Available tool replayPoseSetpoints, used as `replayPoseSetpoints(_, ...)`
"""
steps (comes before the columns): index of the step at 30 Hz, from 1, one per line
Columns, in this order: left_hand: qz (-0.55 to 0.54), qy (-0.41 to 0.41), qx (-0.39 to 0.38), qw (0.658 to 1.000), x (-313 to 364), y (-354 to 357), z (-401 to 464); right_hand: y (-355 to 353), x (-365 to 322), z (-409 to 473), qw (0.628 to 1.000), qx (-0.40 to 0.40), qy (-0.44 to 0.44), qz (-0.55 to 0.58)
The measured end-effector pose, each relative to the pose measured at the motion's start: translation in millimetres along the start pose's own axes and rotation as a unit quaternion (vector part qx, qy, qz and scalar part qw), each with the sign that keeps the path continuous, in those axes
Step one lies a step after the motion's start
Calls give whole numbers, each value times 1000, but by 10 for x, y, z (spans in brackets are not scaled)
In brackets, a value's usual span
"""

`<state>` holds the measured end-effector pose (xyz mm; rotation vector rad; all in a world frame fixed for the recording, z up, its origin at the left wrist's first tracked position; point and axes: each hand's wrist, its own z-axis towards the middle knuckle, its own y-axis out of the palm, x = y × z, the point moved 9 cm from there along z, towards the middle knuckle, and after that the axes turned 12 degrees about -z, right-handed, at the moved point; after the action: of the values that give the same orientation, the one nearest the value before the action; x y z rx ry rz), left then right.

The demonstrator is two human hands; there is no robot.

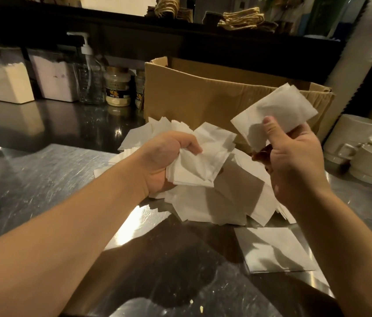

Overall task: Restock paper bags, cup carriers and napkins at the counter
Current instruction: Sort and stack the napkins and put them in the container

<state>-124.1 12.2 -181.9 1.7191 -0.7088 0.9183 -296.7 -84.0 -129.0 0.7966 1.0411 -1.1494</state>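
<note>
A scuffed steel counter [32, 179] fills most of the view, throwing back warm light. At its far side stands an open cardboard box [203, 97], flaps up, its near wall just behind a loose heap of white napkins [214, 202] — the sheets lie scattered on the counter in front of the box, overlapping at all angles. A separate small stack of napkins [274, 250] lies flat nearer the camera, to the right, apart from the heap.

Right of the box, stacked white mugs [358, 147] sit on the counter, handles turned this way. Left of the box, along the back, stand two square containers [9, 83] holding pale contents, a clear pump bottle [89, 72] and two labelled jars [117, 88] just beside the box's left wall.

Both bare forearms reach in from the bottom edge. The left hand [164, 161] is over the heap, fingers curled round a wad of several napkins [198, 163], the bundle resting against the sheets beneath. The right hand [294, 161] is raised above the heap's right side — its thumb presses a single folded napkin [276, 110] against the fingers behind it, holding the sheet up in front of the box's right corner.
</note>
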Motion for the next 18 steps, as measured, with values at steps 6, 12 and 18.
replayPoseSetpoints(6, -4, 42, 34, 999, 43, -23, -9, 236, -47, -142, 991, -125, 13, 51)
replayPoseSetpoints(12, 48, 63, 26, 997, 44, -2, 1, 388, 129, -221, 982, -177, 52, -29)
replayPoseSetpoints(18, 13, 55, -36, 998, 6, 56, 44, 366, 183, -196, 983, -161, 67, -62)
